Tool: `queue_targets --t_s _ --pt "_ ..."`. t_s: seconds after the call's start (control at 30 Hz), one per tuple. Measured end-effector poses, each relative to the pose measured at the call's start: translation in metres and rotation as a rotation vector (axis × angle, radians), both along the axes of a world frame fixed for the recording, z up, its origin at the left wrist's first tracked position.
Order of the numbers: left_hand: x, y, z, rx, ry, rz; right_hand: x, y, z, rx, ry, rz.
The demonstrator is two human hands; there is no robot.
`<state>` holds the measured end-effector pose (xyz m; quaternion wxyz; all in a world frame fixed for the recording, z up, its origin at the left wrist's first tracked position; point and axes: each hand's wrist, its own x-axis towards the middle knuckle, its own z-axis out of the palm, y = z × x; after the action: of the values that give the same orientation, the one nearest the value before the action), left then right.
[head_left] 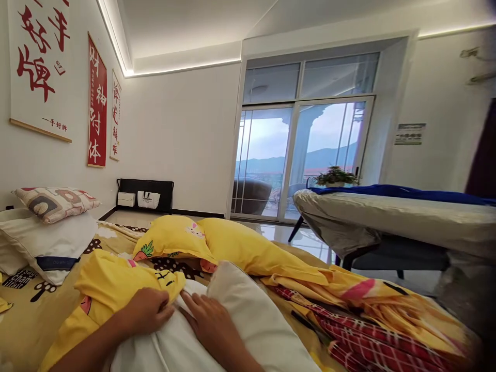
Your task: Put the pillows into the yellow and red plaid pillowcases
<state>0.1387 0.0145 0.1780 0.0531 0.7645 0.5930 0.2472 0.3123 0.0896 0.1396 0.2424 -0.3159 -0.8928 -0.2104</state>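
Note:
My left hand (149, 310) is closed on the edge of a yellow pillowcase (103, 287) printed with cartoon carrots. Beside it, my right hand (211, 321) lies on a white pillow (267, 320), its fingers stretched out and pointing toward the pillowcase's edge. The white pillow bulges on both sides of my right hand, and part of it passes under the yellow fabric's rim. How far it goes inside is hidden. Just beyond my hands rests a plump yellow pillow (236, 243) with a rabbit print.
Stacked white pillows (73, 243) and a patterned cushion (58, 202) lie at left on the brown printed bedsheet (23, 320). Crumpled yellow bedding (372, 289) and red plaid cloth (360, 330) are at right. Behind stand a covered table (387, 212), a chair (399, 253) and sliding glass doors (267, 155).

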Motion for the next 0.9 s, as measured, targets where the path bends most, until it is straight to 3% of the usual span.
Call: queue_targets --t_s 0.07,0.1,0.17,0.2,0.23,0.3,0.43,0.57,0.67,0.77,0.83,0.9 --pt "-0.050 -0.014 -0.006 0.076 -0.176 -0.020 0.016 0.004 0.003 0.023 -0.018 -0.015" --pt "-0.079 -0.020 -0.009 0.154 -0.262 0.083 0.019 0.004 0.003 0.032 -0.024 -0.018" --pt "-0.138 -0.026 -0.017 0.333 -0.400 0.476 0.016 0.001 0.002 0.035 -0.036 -0.031" --pt "-0.163 -0.026 -0.022 0.365 -0.451 0.655 0.011 0.000 0.000 0.032 -0.038 -0.035" --pt "-0.183 -0.024 -0.028 0.332 -0.516 0.753 0.005 -0.002 -0.002 0.027 -0.037 -0.032" --pt "-0.207 -0.016 -0.041 0.198 -0.669 0.713 -0.005 -0.005 -0.005 0.015 -0.025 -0.012" --pt "-0.202 0.009 -0.052 0.018 -1.056 0.363 -0.008 -0.009 -0.008 0.009 0.006 0.052" --pt "-0.187 0.031 -0.033 -0.121 -1.270 0.186 -0.001 -0.011 -0.010 0.017 0.021 0.095" --pt "-0.192 0.035 -0.014 -0.050 -1.282 0.198 0.002 -0.010 -0.015 -0.014 0.035 0.008" --pt "-0.202 0.019 -0.003 0.079 -1.326 0.279 0.010 -0.003 -0.009 -0.152 0.109 -0.113" --pt "-0.206 0.000 0.000 0.130 -1.376 0.395 0.023 0.005 0.012 -0.333 0.155 -0.068" --pt "-0.209 -0.020 0.000 0.153 -1.378 0.510 0.036 0.015 0.051 -0.572 0.152 0.069"
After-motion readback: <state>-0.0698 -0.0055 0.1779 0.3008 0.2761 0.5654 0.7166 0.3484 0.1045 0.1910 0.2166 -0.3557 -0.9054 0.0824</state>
